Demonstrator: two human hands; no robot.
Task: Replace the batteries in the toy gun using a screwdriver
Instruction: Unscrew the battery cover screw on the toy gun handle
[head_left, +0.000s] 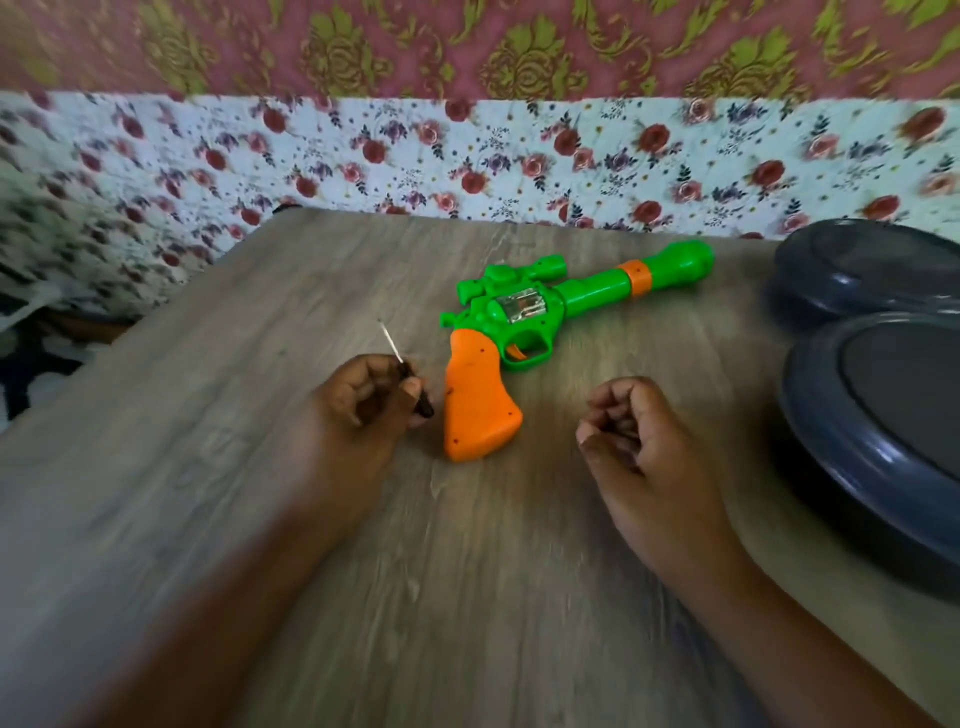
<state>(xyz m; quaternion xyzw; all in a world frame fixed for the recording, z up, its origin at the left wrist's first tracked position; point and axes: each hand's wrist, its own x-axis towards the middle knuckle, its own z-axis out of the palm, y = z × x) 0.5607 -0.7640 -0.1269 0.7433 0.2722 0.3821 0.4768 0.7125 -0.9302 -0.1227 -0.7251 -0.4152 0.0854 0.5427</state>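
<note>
Your left hand (371, 397) pinches the screwdriver (410, 371), just left of the toy gun (524, 332) mid-surface; its barrel points toward the far right. Your right hand (631, 431) is curled, holding nothing.

The toy gun (524, 322) is showing smooth green and orange plastic with a shiny silver foil patch. The tabletop (260, 415) is looking like matt grey wood grain. The screwdriver (400, 364) is showing a thin metal shaft. Two dark trays (831, 415) are gleaming glossy.

No text, label, brand, number or sign can be read on anything here.
</note>
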